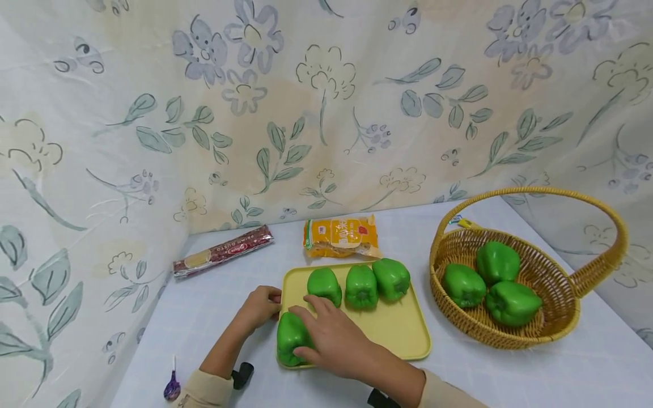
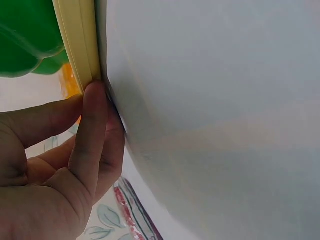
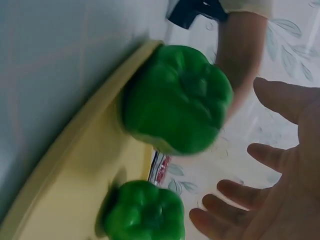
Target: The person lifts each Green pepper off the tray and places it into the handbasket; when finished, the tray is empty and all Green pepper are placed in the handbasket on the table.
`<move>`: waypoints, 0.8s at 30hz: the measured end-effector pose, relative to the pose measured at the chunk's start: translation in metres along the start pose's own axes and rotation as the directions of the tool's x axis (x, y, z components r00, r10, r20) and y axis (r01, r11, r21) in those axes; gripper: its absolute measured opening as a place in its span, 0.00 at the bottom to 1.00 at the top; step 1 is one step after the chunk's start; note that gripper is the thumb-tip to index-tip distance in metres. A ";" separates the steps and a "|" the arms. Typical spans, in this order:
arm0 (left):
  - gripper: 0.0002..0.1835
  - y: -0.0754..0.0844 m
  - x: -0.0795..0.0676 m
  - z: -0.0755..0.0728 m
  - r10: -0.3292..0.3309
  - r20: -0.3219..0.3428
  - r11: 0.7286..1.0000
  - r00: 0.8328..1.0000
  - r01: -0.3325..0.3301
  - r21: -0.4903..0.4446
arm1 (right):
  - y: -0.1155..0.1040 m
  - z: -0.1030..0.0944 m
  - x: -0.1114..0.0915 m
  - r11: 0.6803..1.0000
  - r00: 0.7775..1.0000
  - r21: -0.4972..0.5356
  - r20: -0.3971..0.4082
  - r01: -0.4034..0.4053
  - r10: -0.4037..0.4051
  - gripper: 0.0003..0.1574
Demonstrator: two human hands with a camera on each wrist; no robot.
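Observation:
A yellow tray [image 1: 393, 337] lies on the table with green bell peppers on it. My left hand [image 1: 259, 309] pinches the tray's left rim between thumb and fingers, as the left wrist view shows. One pepper [image 1: 292, 339] sits in the tray's near left corner. Over and beside it is my right hand [image 1: 339, 340]; in the right wrist view the fingers are spread, with a gap to that pepper [image 3: 177, 102]. Along the tray's far side stand three more: a left pepper [image 1: 323, 285], a middle pepper [image 1: 361, 288] and a right pepper [image 1: 391, 279].
Right of the tray stands a wicker basket [image 1: 471, 326] with a tall handle and three green peppers inside. Behind the tray lies an orange snack packet [image 1: 340, 237]. A long dark red packet [image 1: 224, 251] is at the back left, a purple lollipop [image 1: 172, 388] at the near left.

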State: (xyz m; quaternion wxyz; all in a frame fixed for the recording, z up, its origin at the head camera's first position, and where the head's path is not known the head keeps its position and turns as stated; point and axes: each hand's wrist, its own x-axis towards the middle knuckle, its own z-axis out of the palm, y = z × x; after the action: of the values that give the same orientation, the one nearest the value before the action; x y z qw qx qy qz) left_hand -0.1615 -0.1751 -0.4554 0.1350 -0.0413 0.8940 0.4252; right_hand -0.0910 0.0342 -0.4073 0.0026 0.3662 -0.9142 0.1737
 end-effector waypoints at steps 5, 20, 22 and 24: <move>0.18 0.001 0.000 -0.001 0.012 0.002 1.000 1.000 -0.012 0.006 | -0.007 0.013 0.012 0.998 0.997 -0.057 0.079 0.009 -0.004 0.41; 0.18 0.002 0.001 -0.001 0.004 0.004 1.000 1.000 -0.004 0.007 | -0.015 0.028 0.020 0.999 0.994 -0.049 0.113 -0.004 0.010 0.41; 0.18 0.002 0.000 -0.001 0.002 0.002 1.000 1.000 -0.002 0.006 | -0.016 0.028 0.020 0.999 0.993 -0.043 0.115 -0.007 0.011 0.40; 0.18 0.002 0.000 -0.001 0.005 0.001 1.000 1.000 -0.005 0.009 | -0.015 0.028 0.020 0.999 0.993 -0.037 0.119 -0.004 0.008 0.40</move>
State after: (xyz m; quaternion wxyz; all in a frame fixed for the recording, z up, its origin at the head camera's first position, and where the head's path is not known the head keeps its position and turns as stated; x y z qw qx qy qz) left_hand -0.1619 -0.1745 -0.4538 0.1347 -0.0380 0.8960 0.4214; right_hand -0.0920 0.0015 -0.4261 -0.0459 0.3730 -0.9168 0.1348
